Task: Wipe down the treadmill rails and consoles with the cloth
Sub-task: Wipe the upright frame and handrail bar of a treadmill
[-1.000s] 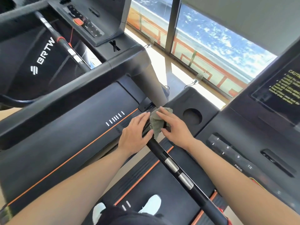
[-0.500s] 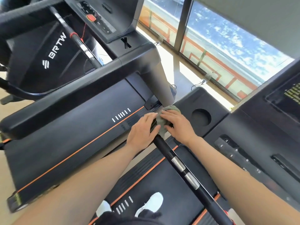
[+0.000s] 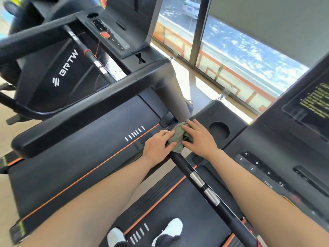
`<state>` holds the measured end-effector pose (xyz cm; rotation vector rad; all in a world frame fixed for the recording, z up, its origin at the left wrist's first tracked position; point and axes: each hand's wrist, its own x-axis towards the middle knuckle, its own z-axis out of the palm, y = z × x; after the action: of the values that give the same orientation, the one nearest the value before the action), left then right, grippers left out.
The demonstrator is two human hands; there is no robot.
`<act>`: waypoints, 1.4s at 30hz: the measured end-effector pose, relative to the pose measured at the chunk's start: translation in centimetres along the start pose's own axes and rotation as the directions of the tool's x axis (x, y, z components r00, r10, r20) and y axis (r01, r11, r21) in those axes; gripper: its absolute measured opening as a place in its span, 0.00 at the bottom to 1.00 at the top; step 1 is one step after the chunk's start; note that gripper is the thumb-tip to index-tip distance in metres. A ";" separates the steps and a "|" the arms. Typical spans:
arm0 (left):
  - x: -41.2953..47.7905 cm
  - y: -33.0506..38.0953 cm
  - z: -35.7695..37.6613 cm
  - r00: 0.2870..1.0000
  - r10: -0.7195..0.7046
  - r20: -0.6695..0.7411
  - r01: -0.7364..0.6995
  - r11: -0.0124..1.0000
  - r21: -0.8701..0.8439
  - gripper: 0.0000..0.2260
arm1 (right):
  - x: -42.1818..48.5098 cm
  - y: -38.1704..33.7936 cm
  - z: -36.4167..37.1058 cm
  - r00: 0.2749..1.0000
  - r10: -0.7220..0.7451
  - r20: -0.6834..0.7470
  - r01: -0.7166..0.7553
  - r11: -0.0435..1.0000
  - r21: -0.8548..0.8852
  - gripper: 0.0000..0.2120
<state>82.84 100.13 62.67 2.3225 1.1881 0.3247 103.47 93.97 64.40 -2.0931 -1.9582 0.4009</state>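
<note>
a crumpled grey-green cloth (image 3: 177, 138) is bunched round the top end of the black rail (image 3: 229, 220), where the rail meets the console (image 3: 277, 148). the left hand (image 3: 157, 146) and right hand (image 3: 200, 138) clasp it from either side of the rail, fingers laid over it and thumbs beneath, clamped on the cloth. two silver bands (image 3: 196, 179) ring the rail lower down. a round cup holder (image 3: 219, 130) sits just right of the rail's top. left of the rail lies a second treadmill's dark belt (image 3: 80, 148), edged in orange. beyond the rail's top is a sunlit window (image 3: 240, 56). white shoes (image 3: 173, 227) stand below the rail.
</note>
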 end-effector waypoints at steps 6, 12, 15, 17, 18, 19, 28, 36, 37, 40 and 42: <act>-3.7 -1.9 -1.9 1.000 -0.024 -0.020 0.026 0.994 0.107 0.24 | -2.0 -3.9 1.7 0.997 -0.070 0.018 0.071 0.995 -0.074 0.32; -9.9 -4.4 -3.3 0.995 -0.074 -0.061 0.079 0.992 0.101 0.26 | -4.5 -9.1 4.6 0.996 -0.081 0.032 0.081 0.997 -0.006 0.33; -13.2 -5.7 -4.2 0.992 -0.111 -0.062 0.117 0.988 0.102 0.26 | -5.9 -11.7 6.3 0.997 -0.076 0.033 0.076 0.997 0.008 0.29; -15.3 -6.7 -4.9 0.987 -0.150 -0.059 0.156 0.982 0.105 0.25 | -6.9 -13.5 7.4 0.997 -0.075 0.019 0.075 0.997 0.014 0.25; -16.4 -7.3 -5.2 0.983 -0.171 -0.060 0.176 0.980 0.096 0.25 | -7.3 -14.6 8.0 0.997 -0.081 0.007 0.081 0.997 0.013 0.24; -17.5 -7.9 -5.5 0.980 -0.186 -0.063 0.191 0.979 0.073 0.24 | -7.7 -15.7 8.5 0.996 -0.089 0.000 0.089 0.996 0.011 0.23; -24.1 -12.6 -9.0 0.902 -0.415 -0.117 0.344 0.856 -0.385 0.11 | -8.1 -22.4 9.7 0.998 -0.057 0.016 0.052 0.967 0.249 0.13; -25.8 -14.6 -11.7 0.799 -0.596 -0.081 0.419 0.649 -0.636 0.04 | -6.6 -25.7 7.7 0.931 0.061 0.359 -0.204 0.904 0.376 0.06; -25.9 -14.7 -12.1 0.801 -0.591 -0.094 0.399 0.645 -0.652 0.03 | -6.6 -25.9 7.1 0.917 0.050 0.395 -0.237 0.866 0.440 0.06; -25.6 -14.7 -13.4 0.811 -0.554 -0.186 0.294 0.661 -0.691 0.04 | -6.6 -26.5 5.0 0.885 -0.015 0.465 -0.326 0.694 0.643 0.10; -24.9 -14.5 -14.5 0.834 -0.500 -0.234 0.216 0.686 -0.695 0.04 | -6.6 -27.0 3.7 0.898 -0.037 0.439 -0.322 0.627 0.710 0.11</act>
<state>51.99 91.88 67.53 1.3965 1.4169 0.9462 76.65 89.16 70.93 -1.6320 -1.3492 1.5364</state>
